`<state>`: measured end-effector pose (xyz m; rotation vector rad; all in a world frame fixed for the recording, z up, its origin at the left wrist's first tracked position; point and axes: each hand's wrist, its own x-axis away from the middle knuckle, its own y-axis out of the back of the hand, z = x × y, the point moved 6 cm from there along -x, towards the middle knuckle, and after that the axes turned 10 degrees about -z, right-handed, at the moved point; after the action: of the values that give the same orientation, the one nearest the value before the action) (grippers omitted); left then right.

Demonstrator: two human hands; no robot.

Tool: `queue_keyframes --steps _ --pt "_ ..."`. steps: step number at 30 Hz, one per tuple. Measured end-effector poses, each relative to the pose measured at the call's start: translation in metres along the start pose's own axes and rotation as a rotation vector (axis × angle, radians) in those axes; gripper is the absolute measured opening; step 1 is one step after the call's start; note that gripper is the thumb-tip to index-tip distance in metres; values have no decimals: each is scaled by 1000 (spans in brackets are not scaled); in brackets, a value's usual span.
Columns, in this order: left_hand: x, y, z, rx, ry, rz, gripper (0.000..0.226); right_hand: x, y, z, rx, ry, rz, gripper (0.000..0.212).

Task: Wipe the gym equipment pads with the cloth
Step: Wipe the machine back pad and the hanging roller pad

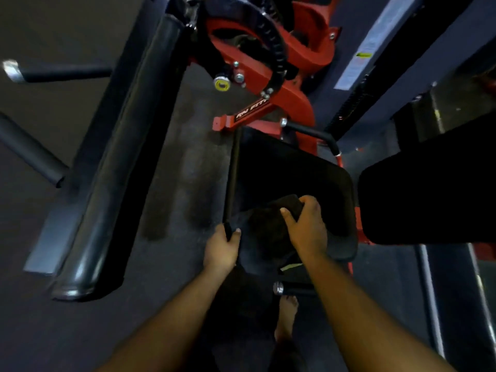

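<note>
A black seat pad (300, 173) of a red-framed gym machine lies below me at the centre. My right hand (306, 226) grips a dark cloth (271, 226) bunched on the near part of that pad. My left hand (222, 248) holds the end of a thin black bar (233, 178) that runs along the pad's left side. A second black pad (429, 191) stands at the right. A long black roller pad (118, 162) stretches diagonally on the left.
The red frame (268, 84) with a black toothed adjuster arc (276, 41) rises at the top centre. A chrome-capped handle (279, 288) sticks out near my bare foot (287, 318). Dark bars (29, 149) reach in from the left over the dark rubber floor (177, 183).
</note>
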<state>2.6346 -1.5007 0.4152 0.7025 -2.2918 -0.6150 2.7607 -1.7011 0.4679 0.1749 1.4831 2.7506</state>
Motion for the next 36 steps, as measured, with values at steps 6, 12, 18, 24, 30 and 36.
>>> queue_keyframes --steps 6,12,18,24,30,36 --pt "-17 -19 70 58 74 -231 23 -30 -131 -2 329 310 338 97" --pt "-11 -36 86 137 -48 -308 49 57 -174 -30 384 630 374 93" --pt "-42 -64 63 62 -196 -272 73 -75 -205 37 388 709 314 87" --pt "-51 -51 46 252 -253 -351 68 3 -180 -11 341 793 209 88" --pt "-41 -76 48 -189 -372 -116 73 -30 -129 -159 492 472 253 91" --pt "-52 -96 33 -379 -535 -123 77 -28 -148 -103 359 143 104 90"
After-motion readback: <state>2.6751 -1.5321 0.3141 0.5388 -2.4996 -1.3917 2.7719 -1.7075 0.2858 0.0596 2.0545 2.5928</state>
